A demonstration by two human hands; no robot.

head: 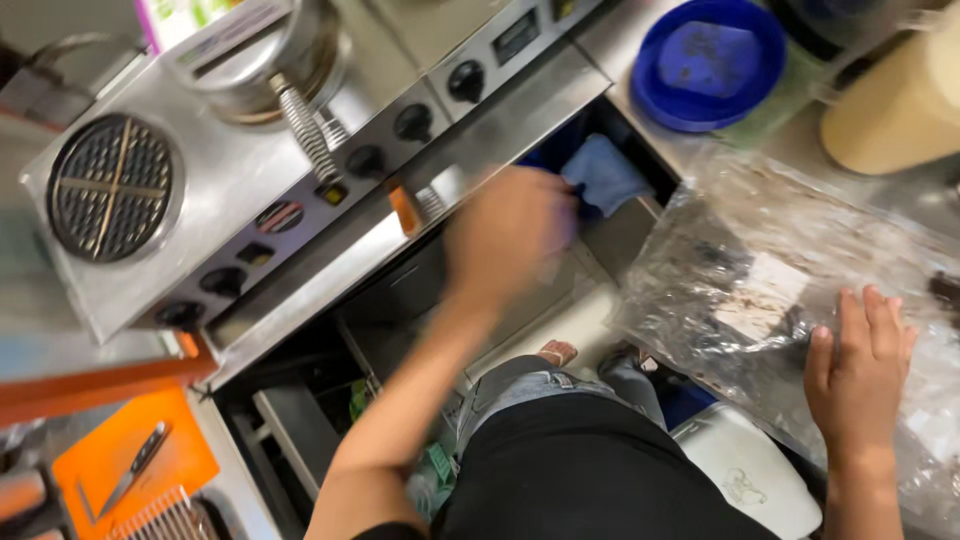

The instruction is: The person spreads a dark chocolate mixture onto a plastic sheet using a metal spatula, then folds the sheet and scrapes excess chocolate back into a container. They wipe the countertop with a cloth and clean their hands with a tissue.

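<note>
**Left hand at the blue cloth, right hand flat on the plastic sheet**

I take the waffle iron (200, 170) as my landmark, the steel unit with the round grid plate and black knobs. Below and to the right of it, under its counter edge, my left hand (505, 235) reaches toward a blue cloth (605, 172) tucked in a dark shelf opening. The hand is blurred with motion, so I cannot tell whether its fingers are closed on the cloth or only touching its edge. Far to the right of the iron, my right hand (860, 355) lies open and flat, fingers spread and pressing on a crumpled clear plastic sheet (760, 270) smeared with dark crumbs; it grips nothing.

A blue plate (710, 60) sits on the counter right of the iron, above the sheet. Down to the iron's lower left lies an orange cutting board (110, 460) with a knife (135, 468) on it.

The risks, as I judge them: the left forearm passes close beneath the iron's front edge, and if the unit is hot a brush against it could burn. A sharp tug at the cloth could drag whatever lies with it out of the opening. The sheet hangs near the counter edge; if the right hand shifts, crumbs could slide off onto the floor.
</note>
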